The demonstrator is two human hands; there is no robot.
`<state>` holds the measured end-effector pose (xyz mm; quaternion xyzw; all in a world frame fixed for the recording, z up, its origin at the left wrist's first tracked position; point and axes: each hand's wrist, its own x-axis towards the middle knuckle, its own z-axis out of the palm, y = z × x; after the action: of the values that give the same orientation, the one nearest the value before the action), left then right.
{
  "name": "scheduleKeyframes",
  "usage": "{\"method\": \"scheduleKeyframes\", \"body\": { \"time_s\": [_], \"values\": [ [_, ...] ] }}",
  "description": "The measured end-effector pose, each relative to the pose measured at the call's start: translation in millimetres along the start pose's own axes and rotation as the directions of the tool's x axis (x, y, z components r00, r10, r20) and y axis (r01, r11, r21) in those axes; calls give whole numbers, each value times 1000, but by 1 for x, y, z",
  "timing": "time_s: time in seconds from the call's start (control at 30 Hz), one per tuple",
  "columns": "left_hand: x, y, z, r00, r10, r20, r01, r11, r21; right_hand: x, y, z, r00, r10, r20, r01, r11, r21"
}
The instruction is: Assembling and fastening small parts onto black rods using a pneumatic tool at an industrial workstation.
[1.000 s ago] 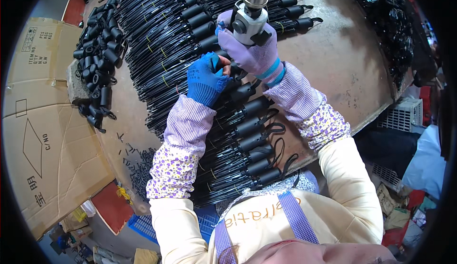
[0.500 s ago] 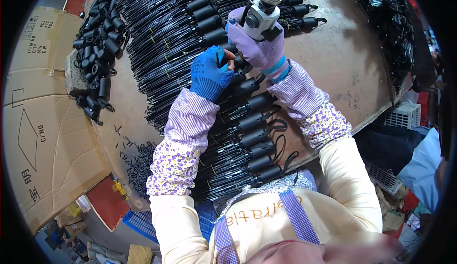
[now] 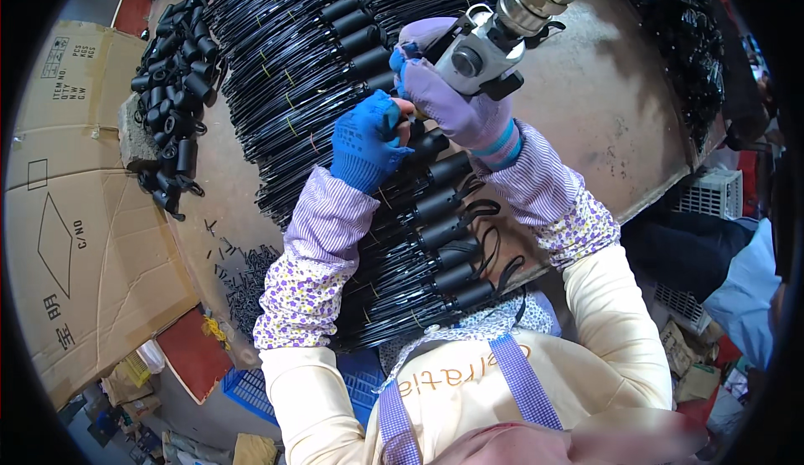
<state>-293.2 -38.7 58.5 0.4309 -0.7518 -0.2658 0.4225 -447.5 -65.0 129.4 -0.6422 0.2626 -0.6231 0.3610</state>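
Note:
My left hand (image 3: 368, 145), in a blue glove with bare fingertips, is closed in a pinch over the row of black umbrella frames (image 3: 280, 130). Whatever sits between its fingertips is hidden. Just beside it, my right hand (image 3: 456, 105), in a purple glove, grips a grey air tool (image 3: 476, 56) with a metal hose coupling at its upper end. The tool leans up to the right, and its working tip is covered by my glove. Black umbrella handles (image 3: 444, 230) with wrist straps stick out of the frames below both hands.
Loose black handles (image 3: 172, 88) are heaped at the left, beside a cardboard box (image 3: 100, 239). Small dark pins or screws (image 3: 243, 285) lie scattered near my left sleeve. Shiny black pieces (image 3: 682, 54) pile at the far right. White crates (image 3: 710, 195) stand beyond the table edge.
The air tool has tilted over, its coupling end swinging to the right. My left hand has shifted slightly down and left, still pinched. The right hand keeps its grip.

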Motion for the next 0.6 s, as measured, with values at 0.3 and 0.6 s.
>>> {"method": "scheduleKeyframes", "body": {
  "time_s": [0.3, 0.6],
  "values": [
    [-3, 4, 3, 999, 34, -7, -33, 991, 128, -6, 2, 7, 989, 147, -19, -145, 986, 88],
    [-11, 10, -3, 964, -264, 23, 261, 963, 71, -6, 3, 3, 999, -36, 23, 36, 999, -33]
  ]
}}
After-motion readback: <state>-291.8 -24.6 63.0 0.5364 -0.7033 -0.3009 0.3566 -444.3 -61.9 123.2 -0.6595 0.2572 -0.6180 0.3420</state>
